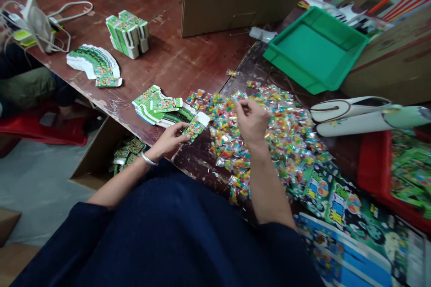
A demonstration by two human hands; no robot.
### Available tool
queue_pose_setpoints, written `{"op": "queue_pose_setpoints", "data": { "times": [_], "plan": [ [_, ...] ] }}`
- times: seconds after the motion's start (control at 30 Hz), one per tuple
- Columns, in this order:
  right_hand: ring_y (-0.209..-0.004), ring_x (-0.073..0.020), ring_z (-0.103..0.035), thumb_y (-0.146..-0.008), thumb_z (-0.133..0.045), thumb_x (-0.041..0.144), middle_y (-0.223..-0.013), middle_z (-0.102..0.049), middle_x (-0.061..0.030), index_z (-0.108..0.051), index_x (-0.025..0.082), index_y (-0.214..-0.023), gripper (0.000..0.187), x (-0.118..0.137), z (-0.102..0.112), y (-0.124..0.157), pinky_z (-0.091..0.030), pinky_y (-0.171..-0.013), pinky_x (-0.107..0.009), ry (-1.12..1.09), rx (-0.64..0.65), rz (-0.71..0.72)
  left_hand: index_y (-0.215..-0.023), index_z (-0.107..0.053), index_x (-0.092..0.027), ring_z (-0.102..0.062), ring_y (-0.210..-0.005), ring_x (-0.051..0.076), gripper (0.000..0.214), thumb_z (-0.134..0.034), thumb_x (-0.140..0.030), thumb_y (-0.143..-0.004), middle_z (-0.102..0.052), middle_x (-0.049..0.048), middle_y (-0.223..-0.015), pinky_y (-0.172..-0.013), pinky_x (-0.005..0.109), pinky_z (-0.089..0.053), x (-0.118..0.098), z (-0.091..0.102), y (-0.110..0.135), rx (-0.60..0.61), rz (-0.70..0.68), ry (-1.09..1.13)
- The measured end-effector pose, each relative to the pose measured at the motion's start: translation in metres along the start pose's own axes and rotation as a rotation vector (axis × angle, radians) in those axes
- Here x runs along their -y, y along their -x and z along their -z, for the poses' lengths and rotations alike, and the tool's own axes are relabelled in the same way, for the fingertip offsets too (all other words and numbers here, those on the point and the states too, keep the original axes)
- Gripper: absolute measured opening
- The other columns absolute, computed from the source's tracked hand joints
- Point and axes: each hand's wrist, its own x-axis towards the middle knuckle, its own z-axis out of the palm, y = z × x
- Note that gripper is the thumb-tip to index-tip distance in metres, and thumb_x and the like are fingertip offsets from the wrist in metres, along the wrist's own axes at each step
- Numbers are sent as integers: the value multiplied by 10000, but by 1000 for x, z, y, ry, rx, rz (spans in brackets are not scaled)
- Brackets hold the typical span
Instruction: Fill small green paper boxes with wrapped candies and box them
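In my left hand [173,140] is a small green printed carton [195,129], its white end flap standing open toward the candy. My right hand [252,119] is closed in a pinch above a wide pile of small clear candy packets [286,121] with bright pieces inside. Whatever sits between its fingertips blurs into the pile behind. Just beyond my left hand lies a fanned row of flat green cartons [148,103], with a single carton [166,105] resting on top.
Farther left are another carton fan [94,63], banded carton stacks [126,33] and a white fan [37,24]. A green tray [316,9] and a large cardboard box [215,13] stand behind. At right is a red bin [373,161]; below left, an open box [90,161] holds filled cartons.
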Motion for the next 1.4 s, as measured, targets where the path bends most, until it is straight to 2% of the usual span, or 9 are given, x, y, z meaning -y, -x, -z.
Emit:
{"op": "queue_pose_setpoints", "data": {
  "times": [0.17,0.3,0.5,0.63,0.7,0.93,1.13,1.27,1.4],
  "plan": [
    [-609,-147,-628,-972,-655,362,-712,-705,9,-713,229,-847,191,45,19,29,-521,-632,-315,-307,34,-12,-1172,-684,-167,-675,-986,232,386,-791,-349,-849,-746,81,-1090,-884,365,-540,4,-10,-3,-2,-72,-141],
    [-627,-160,-643,-977,-660,337,-729,-716,3,-724,244,-826,188,52,15,34,-545,-683,-352,-324,97,21,-1194,-673,-179,-691,-962,233,391,-803,-337,-861,-750,67,-1055,-890,372,-553,1,-16,-1,7,-108,-156],
    [-1145,-284,-701,-952,-704,340,-1167,-779,-60,-782,276,-864,134,47,3,36,-542,-1050,-528,-350,222,183,-1203,-637,-184,-707,-1007,219,382,-771,-401,-918,-735,84,-1114,-953,367,-551,-5,-26,0,25,-129,-31],
    [-968,-228,-755,-944,-732,392,-1113,-796,-47,-758,302,-1197,269,47,-5,54,-625,-887,-438,-627,256,-59,-1333,-562,-242,-686,-874,167,610,-868,-399,-829,-656,54,-1100,-813,297,-575,-11,-32,1,-80,-170,59],
    [-891,-215,-763,-917,-764,407,-1022,-804,-40,-740,283,-1239,346,47,-11,65,-631,-826,-403,-746,241,-157,-1426,-512,-296,-640,-765,121,716,-881,-394,-820,-606,33,-1089,-724,258,-556,-15,-33,3,-88,-199,86],
    [-984,-226,-743,-941,-724,408,-1092,-756,-70,-738,239,-911,172,46,-23,80,-609,-860,-386,-721,140,-89,-1187,-610,-238,-484,-631,52,444,-846,-426,-861,-543,13,-1046,-577,194,-451,-20,-35,5,5,-197,27],
    [-967,-211,-752,-918,-754,411,-1031,-759,-41,-638,282,-1067,229,56,-24,75,-620,-896,-386,-849,81,-116,-1185,-528,-260,-563,-742,94,547,-882,-443,-810,-532,14,-1060,-648,206,-525,-18,-35,2,-54,-229,94],
    [-916,-207,-722,-911,-758,473,-938,-746,-35,-637,267,-862,244,58,-19,66,-609,-851,-383,-859,213,-100,-1201,-500,-270,-579,-708,81,531,-865,-385,-833,-537,14,-1071,-657,221,-547,-16,-34,5,-59,-217,91],
    [-821,-190,-698,-808,-849,455,-873,-742,-21,-688,247,-852,266,55,-14,56,-588,-754,-360,-842,314,-212,-1238,-537,-257,-630,-912,151,449,-803,-316,-881,-559,49,-1124,-773,257,-605,-19,-31,9,-112,-306,-56]
  ]
}}
